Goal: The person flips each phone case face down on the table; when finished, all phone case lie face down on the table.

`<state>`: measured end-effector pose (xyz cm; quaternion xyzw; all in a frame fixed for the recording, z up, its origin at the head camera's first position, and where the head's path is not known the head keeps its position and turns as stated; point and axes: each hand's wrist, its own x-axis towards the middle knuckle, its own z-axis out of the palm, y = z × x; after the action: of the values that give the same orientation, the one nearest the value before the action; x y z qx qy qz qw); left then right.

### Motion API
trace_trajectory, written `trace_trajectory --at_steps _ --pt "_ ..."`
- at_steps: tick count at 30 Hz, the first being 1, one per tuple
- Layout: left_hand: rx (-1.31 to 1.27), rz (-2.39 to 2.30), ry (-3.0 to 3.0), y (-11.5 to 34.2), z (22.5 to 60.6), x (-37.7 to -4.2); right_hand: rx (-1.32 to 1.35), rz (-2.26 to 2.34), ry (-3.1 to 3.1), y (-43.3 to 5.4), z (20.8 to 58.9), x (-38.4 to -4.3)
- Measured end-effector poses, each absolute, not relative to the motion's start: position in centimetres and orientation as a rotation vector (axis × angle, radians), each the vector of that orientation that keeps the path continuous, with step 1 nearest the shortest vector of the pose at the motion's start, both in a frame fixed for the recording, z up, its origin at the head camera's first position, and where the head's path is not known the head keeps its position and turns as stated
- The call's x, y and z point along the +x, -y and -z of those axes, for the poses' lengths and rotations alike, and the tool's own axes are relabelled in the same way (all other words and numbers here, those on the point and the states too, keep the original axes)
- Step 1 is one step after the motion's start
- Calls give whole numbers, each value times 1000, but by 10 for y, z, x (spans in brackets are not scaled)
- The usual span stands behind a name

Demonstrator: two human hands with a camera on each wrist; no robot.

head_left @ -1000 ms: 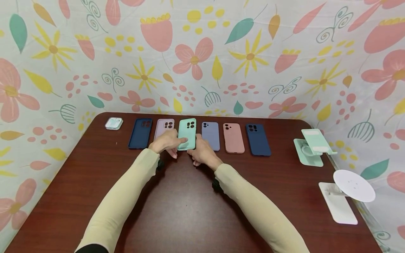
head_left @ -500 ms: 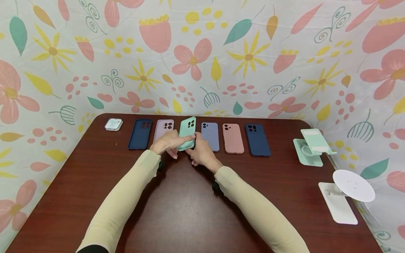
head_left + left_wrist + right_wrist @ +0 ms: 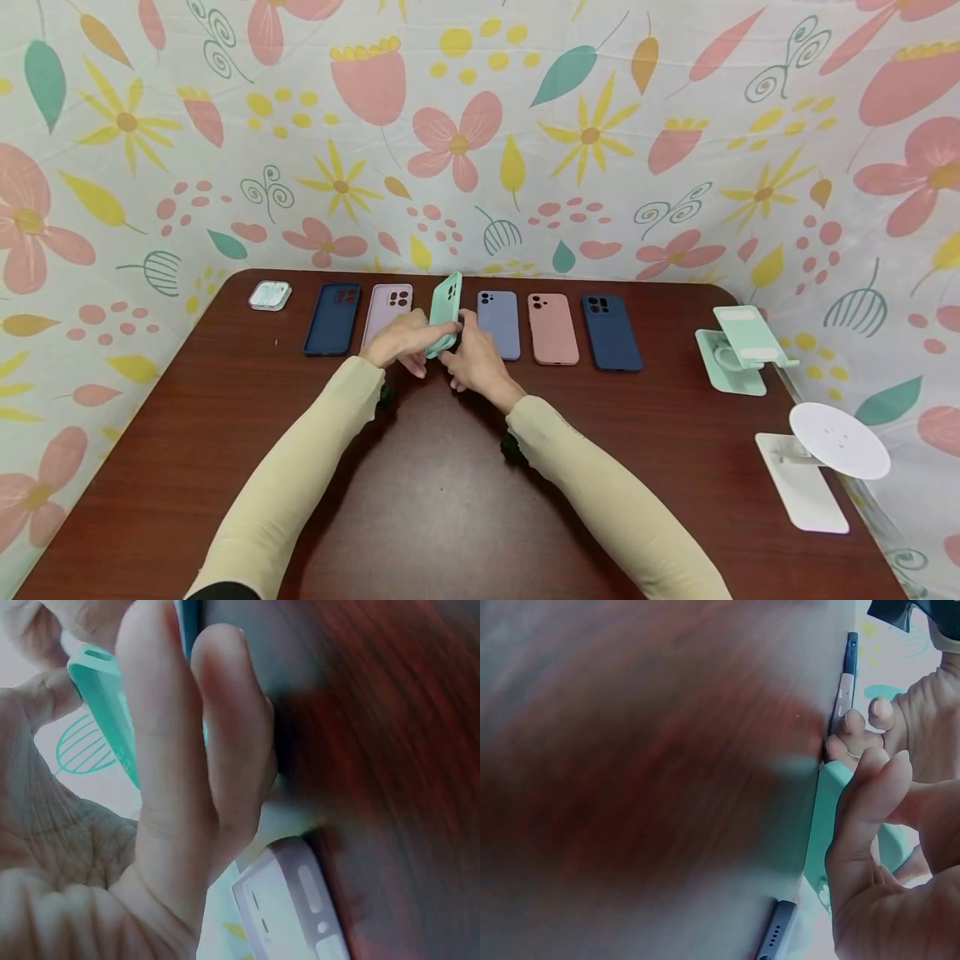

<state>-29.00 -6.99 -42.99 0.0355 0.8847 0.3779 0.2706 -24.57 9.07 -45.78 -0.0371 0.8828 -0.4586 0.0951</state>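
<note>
A mint green phone case (image 3: 443,304) stands tilted up on one long side in the middle of a row of cases. My left hand (image 3: 405,337) holds it from the left, thumb across its lower part. In the left wrist view the thumb meets the edge of the mint case (image 3: 105,705), while two fingers lie straight side by side in front of it. My right hand (image 3: 478,354) grips the lower right side. The right wrist view has the fingers of my right hand (image 3: 877,832) bent over the mint case, partly hiding it.
Left of the hands lie a lilac case (image 3: 386,304), a navy case (image 3: 332,321) and a small clear-and-white box (image 3: 270,294). To the right are a lavender-blue case (image 3: 499,321), a pink case (image 3: 553,329), a dark blue case (image 3: 611,333), a mint stand (image 3: 738,333) and a white stand (image 3: 840,440).
The mint green case lay nearly flat a second ago; its right side has swung up, so it now appears narrower. The left thumb has moved right with it; the right hand has barely moved.
</note>
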Motion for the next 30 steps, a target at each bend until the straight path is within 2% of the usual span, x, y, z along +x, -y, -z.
trace_trajectory --at_steps 22,30 --pt "53 -1294 -2000 91 425 -292 -47 1317 -2521 -81 460 -255" --pt "104 -1358 -2107 100 417 -290 -16 1299 -2491 -79 460 -257"
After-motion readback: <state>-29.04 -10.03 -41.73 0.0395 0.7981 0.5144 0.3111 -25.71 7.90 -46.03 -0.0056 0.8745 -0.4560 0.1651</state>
